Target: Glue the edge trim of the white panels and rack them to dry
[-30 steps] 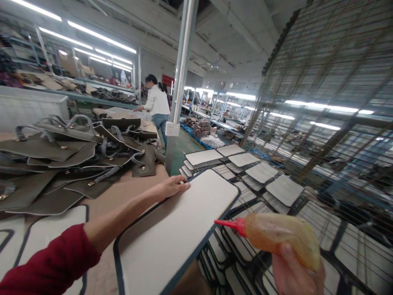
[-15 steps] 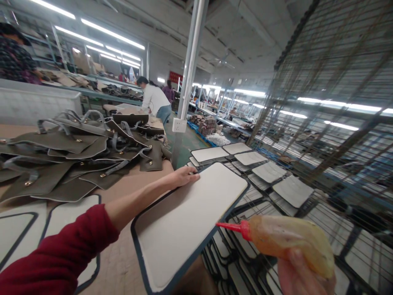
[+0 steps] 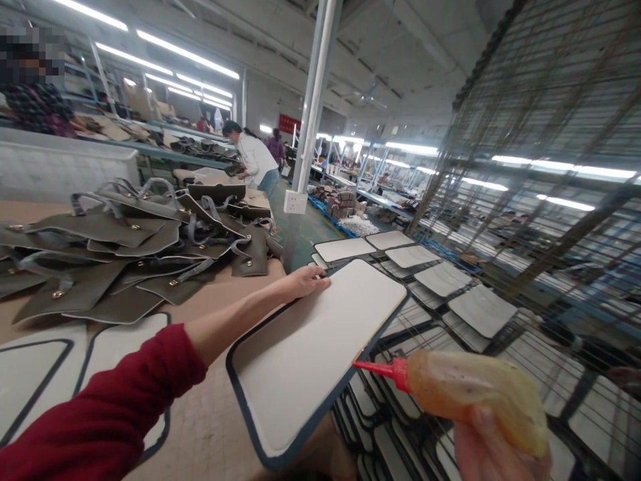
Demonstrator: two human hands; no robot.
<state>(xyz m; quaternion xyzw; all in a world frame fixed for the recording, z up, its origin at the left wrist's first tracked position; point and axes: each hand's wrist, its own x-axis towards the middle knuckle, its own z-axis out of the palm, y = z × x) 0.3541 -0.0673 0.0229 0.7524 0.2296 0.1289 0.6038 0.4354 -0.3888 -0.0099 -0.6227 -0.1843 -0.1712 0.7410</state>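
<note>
My left hand (image 3: 303,281) rests on the far left corner of a white panel with a dark rim (image 3: 320,347), fingers gripping its edge. The panel juts off the table's right edge over the wire rack. In my right hand (image 3: 495,447), at the lower right, is a soft amber glue bottle (image 3: 481,394). Its red nozzle (image 3: 373,368) points left and sits at the panel's right rim.
A heap of olive-grey bag pieces with straps (image 3: 130,247) covers the back of the tan table (image 3: 215,427). More white panels (image 3: 100,347) lie at the left. A wire rack (image 3: 451,294) with drying panels stands on the right. A pillar (image 3: 313,120) and a person in white (image 3: 253,160) are behind.
The white panel and my left hand have slid a little further right and away over the rack. The glue bottle has stayed almost in place.
</note>
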